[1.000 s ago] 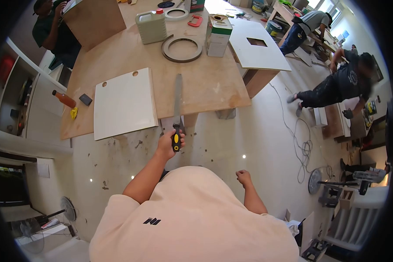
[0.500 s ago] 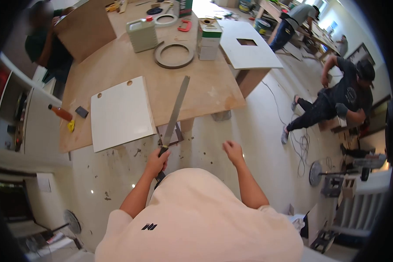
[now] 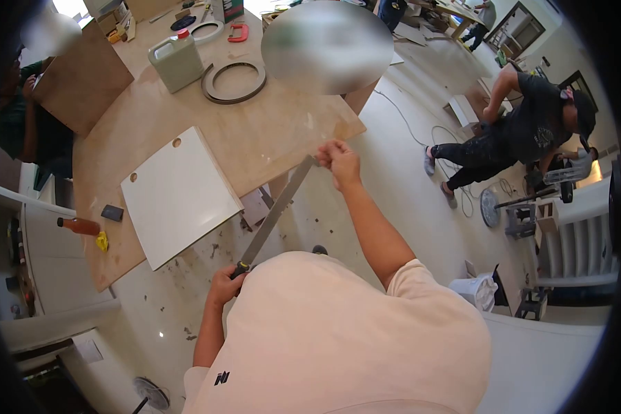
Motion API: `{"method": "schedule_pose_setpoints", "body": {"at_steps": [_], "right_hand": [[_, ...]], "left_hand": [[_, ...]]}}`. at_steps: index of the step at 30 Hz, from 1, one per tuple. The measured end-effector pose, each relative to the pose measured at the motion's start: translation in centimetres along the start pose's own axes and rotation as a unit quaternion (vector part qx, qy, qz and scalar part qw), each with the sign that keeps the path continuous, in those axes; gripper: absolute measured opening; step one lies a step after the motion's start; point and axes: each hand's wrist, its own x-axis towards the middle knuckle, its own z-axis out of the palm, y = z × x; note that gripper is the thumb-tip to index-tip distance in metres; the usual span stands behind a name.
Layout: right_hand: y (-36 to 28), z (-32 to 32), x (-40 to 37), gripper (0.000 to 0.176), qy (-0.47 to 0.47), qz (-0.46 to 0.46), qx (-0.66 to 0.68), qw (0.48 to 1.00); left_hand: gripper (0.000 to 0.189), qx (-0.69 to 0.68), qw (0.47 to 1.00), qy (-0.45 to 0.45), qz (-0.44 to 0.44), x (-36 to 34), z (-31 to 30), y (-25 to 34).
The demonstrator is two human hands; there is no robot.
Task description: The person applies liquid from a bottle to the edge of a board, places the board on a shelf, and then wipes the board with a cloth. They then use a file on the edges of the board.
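I hold a long flat metal file (image 3: 276, 210) with both hands. My left hand (image 3: 224, 284) grips its dark handle close to my body. My right hand (image 3: 338, 162) pinches the far tip of the blade, just off the near edge of the plywood worktable (image 3: 269, 138). The file slants from lower left to upper right above the floor. A white board (image 3: 176, 193) with two round holes lies on the table to the left of the file.
A pale jerrycan (image 3: 176, 62), a grey ring (image 3: 233, 81), a red clamp (image 3: 238, 31) and an orange bottle (image 3: 79, 225) are on the table. One person stands at the far left holding a brown panel (image 3: 76, 76). Another person (image 3: 524, 131) bends over at right near cables.
My left hand has drawn the file handle back toward my body. My right hand rose from my side and took hold of the blade's tip. The view swung left.
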Motion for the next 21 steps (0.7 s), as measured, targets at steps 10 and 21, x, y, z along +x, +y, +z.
{"method": "schedule_pose_setpoints", "body": {"at_steps": [10,21], "right_hand": [[1.6,1.7,-5.8,0.042,-0.02,0.158,-0.046,0.986],[1.2,12.2,-9.9,0.028,-0.109,0.123,0.011,0.986]], "left_hand": [[0.024,0.147,0.989,-0.021,-0.002,-0.2,-4.8,-0.5],[0.051,0.185,0.981,-0.012,0.065,-1.2,-8.0,-1.9]]}}
